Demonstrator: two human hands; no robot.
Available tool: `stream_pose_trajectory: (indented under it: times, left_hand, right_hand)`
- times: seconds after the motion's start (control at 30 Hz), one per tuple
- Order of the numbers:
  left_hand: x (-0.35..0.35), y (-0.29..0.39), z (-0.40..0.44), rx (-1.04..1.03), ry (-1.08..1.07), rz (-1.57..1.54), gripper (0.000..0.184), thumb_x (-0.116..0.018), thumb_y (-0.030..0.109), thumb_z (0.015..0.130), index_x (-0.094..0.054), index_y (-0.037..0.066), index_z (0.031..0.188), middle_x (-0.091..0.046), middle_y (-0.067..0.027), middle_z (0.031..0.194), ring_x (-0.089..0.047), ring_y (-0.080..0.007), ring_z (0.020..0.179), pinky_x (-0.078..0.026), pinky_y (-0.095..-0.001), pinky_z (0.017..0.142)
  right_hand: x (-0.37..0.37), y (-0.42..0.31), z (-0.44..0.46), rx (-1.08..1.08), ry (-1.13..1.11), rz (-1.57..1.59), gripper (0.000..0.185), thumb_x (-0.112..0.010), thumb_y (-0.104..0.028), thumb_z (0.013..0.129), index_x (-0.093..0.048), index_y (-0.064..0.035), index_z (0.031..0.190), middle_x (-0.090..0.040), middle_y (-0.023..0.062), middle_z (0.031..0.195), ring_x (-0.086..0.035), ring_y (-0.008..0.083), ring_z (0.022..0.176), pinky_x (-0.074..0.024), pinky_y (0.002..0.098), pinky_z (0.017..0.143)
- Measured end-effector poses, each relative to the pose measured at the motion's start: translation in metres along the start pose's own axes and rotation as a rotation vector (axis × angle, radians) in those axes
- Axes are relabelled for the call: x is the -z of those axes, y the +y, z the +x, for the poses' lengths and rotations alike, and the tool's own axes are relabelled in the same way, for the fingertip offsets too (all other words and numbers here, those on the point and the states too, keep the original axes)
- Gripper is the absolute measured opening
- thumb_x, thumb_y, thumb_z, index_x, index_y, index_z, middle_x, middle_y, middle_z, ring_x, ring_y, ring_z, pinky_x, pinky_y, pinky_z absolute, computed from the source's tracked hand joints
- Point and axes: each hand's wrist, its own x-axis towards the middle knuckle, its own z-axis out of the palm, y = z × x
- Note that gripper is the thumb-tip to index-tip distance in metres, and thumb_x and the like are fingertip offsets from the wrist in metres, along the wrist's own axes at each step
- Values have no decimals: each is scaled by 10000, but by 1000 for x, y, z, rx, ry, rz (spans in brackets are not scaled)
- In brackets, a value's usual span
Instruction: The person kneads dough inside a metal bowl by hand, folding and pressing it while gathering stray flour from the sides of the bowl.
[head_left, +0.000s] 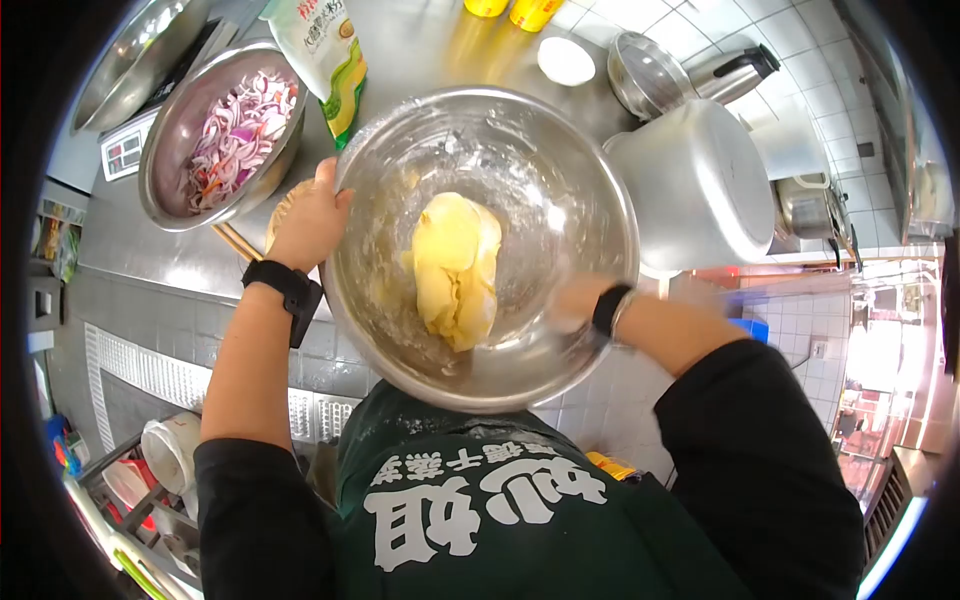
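A large steel mixing bowl (pixel 560 130) stands in front of my body, its inner wall streaked with flour. In it lies a yellow lump of dough (pixel 455 270), folded and uneven, left of the bowl's middle. My left hand (pixel 310 220) grips the bowl's left rim, with the thumb over the edge. Inside the bowl on the right, my right hand (pixel 580 303) is smeared by motion, apart from the dough. Its fingers cannot be made out. Both wrists carry black bands.
Sliced red onion (pixel 243 140) fills part of a steel bowl (pixel 165 165) at the left. A green and white bag (pixel 325 60) stands behind it. An upturned metal pot (pixel 690 180) sits close on the right, with a white bowl (pixel 566 62) and yellow cans (pixel 535 12) further back.
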Motion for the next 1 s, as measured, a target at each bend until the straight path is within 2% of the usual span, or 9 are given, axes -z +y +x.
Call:
stream_pose_trajectory:
  times: [0.13, 0.2, 0.23, 0.33, 0.5, 0.67, 0.73, 0.83, 1.0]
  left_hand:
    - [2, -4, 1, -86, 9, 42, 446, -483, 180, 910, -339, -6, 1289, -603, -302, 885, -585, -438, 868, -440, -488, 741]
    - [1, -8, 4, -124, 14, 33, 439, -484, 178, 910, -343, -8, 1282, -603, -302, 861, -587, -441, 851, -441, -491, 728]
    - [3, -7, 5, -106, -7, 22, 436, -484, 177, 910, -344, -11, 1278, -603, -301, 848, -587, -444, 838, -440, -495, 720]
    - [6, 1, 11, -84, -51, 1, 428, -481, 174, 912, -344, -20, 1268, -604, -298, 810, -587, -452, 803, -438, -506, 696]
    - [2, 5, 18, -77, -93, 41, 468, -504, 206, 894, -356, -19, 1277, -608, -291, 854, -586, -439, 831, -444, -490, 709]
    - [-1, -1, 20, -93, -119, -47, 474, -492, 188, 906, -320, -22, 1295, -603, -300, 829, -588, -441, 804, -444, -488, 690]
    - [3, 6, 19, -46, -156, -76, 478, -487, 178, 913, -299, -21, 1305, -600, -308, 828, -588, -444, 812, -444, -488, 693]
    - [-1, 4, 17, -62, -113, -67, 477, -486, 180, 914, -300, -18, 1306, -597, -313, 826, -589, -447, 809, -443, -492, 693]
    - [-2, 9, 14, -78, -46, -40, 426, -479, 160, 902, -333, -26, 1257, -609, -282, 755, -599, -443, 743, -455, -506, 671]
  right_hand:
    - [-71, -6, 53, 667, 194, 218, 252, -551, -222, 802, -662, -73, 973, -650, 155, 974, -618, 277, 938, -483, 347, 814]
    - [-45, 28, 29, 416, 233, 67, 189, -557, -199, 811, -644, -69, 918, -642, 132, 934, -615, 269, 899, -485, 336, 794]
    - [-15, 35, -2, -21, 259, -27, 159, -563, -195, 802, -637, -72, 870, -640, 122, 870, -617, 271, 859, -490, 333, 775]
    - [2, 20, -17, -240, 117, 130, 161, -518, -206, 833, -610, -74, 829, -611, 93, 878, -599, 265, 825, -490, 329, 760]
    - [6, -85, 3, 550, 124, 554, 415, -501, -393, 857, -639, -14, 953, -629, 191, 1019, -614, 329, 870, -484, 415, 773]
    - [73, -29, -6, 225, 199, 926, 420, -520, -439, 866, -654, -50, 948, -641, 169, 936, -614, 295, 872, -474, 384, 766]
    - [90, -5, -6, 6, 434, 1149, 428, -539, -462, 852, -673, -67, 947, -640, 178, 941, -601, 308, 898, -464, 399, 811]
    - [110, -5, 49, 90, 1225, 521, 441, -559, -504, 827, -686, -94, 930, -630, 188, 945, -598, 317, 904, -474, 408, 806]
    - [133, -43, 65, 38, 843, 502, 497, -601, -579, 754, -687, -135, 960, -610, 193, 962, -596, 350, 907, -477, 436, 794]
